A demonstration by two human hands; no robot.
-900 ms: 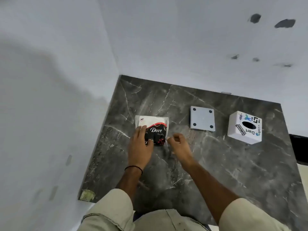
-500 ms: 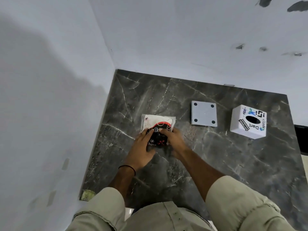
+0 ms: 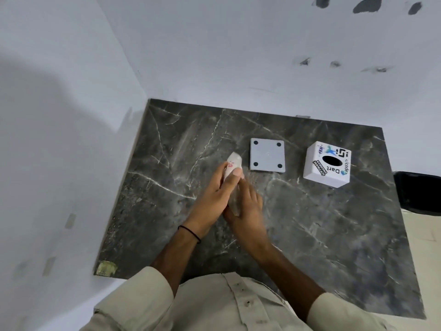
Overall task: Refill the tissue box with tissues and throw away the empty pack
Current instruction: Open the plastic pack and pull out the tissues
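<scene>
Tissue pack [image 3: 233, 166] on edge at frame centre, clamped between left hand [image 3: 212, 199] and right hand [image 3: 247, 211] grips above table [image 3: 334, 235].

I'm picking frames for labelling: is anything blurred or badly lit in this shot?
Head view: the tissue pack is motion-smeared between left hand and right hand; the tissue box and grey plate stay sharp; a soft shadow dims the left wall; wide-angle bending.

- A tissue pack [image 3: 233, 165] is held on edge between the left hand [image 3: 213, 199] and the right hand [image 3: 247, 212], above the middle of the dark marble table [image 3: 334, 235].
- A grey square plate [image 3: 267, 155] is laid flat nearer the far edge.
- A white tissue box [image 3: 328, 164] is placed beside it, toward the right edge.
</scene>
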